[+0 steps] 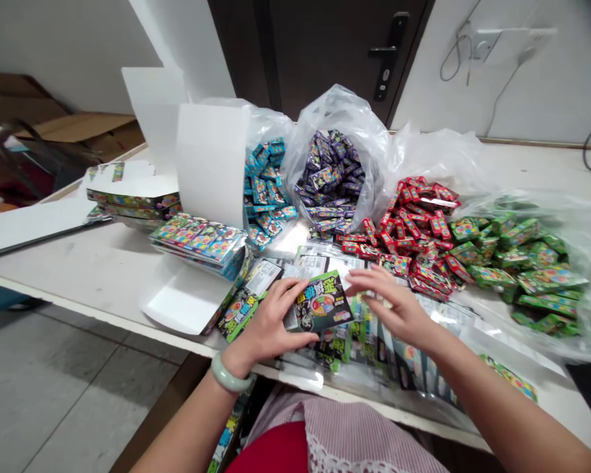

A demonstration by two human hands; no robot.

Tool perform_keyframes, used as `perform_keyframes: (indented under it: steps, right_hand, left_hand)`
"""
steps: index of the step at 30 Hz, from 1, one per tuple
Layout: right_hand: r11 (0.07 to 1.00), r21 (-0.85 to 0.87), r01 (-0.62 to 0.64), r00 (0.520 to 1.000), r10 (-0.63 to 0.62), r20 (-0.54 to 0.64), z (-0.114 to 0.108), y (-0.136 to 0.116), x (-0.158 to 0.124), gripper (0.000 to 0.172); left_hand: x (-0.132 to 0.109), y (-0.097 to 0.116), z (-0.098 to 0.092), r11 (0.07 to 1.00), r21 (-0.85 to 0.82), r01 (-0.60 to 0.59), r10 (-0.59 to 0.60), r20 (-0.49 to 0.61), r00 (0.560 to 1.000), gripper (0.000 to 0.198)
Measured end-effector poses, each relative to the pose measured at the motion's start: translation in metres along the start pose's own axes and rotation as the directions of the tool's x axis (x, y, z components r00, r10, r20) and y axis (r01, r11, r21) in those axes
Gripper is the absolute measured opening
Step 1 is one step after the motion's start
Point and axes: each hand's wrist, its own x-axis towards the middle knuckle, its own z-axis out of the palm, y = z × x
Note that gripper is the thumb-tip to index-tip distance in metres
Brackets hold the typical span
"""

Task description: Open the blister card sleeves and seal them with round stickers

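Note:
My left hand [272,322] is closed on a flat black candy packet [322,302] with green lettering and a coloured wheel print, thumb below and fingers on its left side. Beside the packet's upper right corner is my right hand [391,302], its fingers stretched and apart; whether a fingertip touches the packet I cannot tell. Beneath both hands lie several similar black-and-green packets [359,332] in clear plastic. Small red boxes [414,226] are heaped just beyond my right hand. Left of my left hand, an open display carton [190,299] holds a row of small boxes [201,236].
Plastic bags along the back hold blue boxes [266,190], purple boxes [332,177] and green boxes [532,263]. Printed cartons [138,197] with raised white flaps [211,161] stand at left. The white table's front edge [103,318] runs close to my body.

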Motion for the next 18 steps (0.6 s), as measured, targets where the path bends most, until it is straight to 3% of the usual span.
perform_keyframes:
  steps: [2,3,5,7,11,15,18]
  right_hand:
    - [0.992,0.065,-0.104,0.973,0.116,-0.202,0.008,0.015,0.03,0.03]
    - [0.986,0.059,-0.157,0.959,0.167,-0.229,0.015,0.023,0.049,0.027]
    - [0.975,-0.057,-0.216,0.974,0.212,-0.075,0.039,0.036,0.095,0.024]
    - [0.974,-0.111,-0.198,0.977,0.205,0.06,0.07,0.045,0.142,0.018]
    - [0.933,-0.222,-0.283,0.949,0.306,0.077,0.131,0.053,0.215,0.018]
    - [0.873,-0.264,-0.41,0.904,0.427,0.005,0.165,0.061,0.244,0.03]
    - [0.866,-0.192,-0.462,0.882,0.471,0.003,0.168,0.068,0.245,0.024]
  left_hand:
    - [-0.008,-0.005,-0.006,1.0,-0.008,0.003,-0.003,-0.03,1.0,0.089]
    - [-0.012,-0.007,-0.009,1.0,-0.015,0.001,-0.002,-0.043,0.999,0.089]
    - [-0.02,-0.009,-0.014,0.999,-0.035,0.004,-0.006,-0.06,0.998,0.089]
    - [-0.026,-0.009,-0.017,0.999,-0.048,0.021,-0.024,-0.068,0.997,0.09]
    - [-0.036,-0.013,-0.02,0.996,-0.045,0.072,-0.076,-0.094,0.993,0.089]
    - [-0.044,-0.024,-0.022,0.992,-0.053,0.112,-0.117,-0.103,0.988,0.086]
    - [-0.046,-0.03,-0.025,0.99,-0.048,0.135,-0.139,-0.11,0.984,0.086]
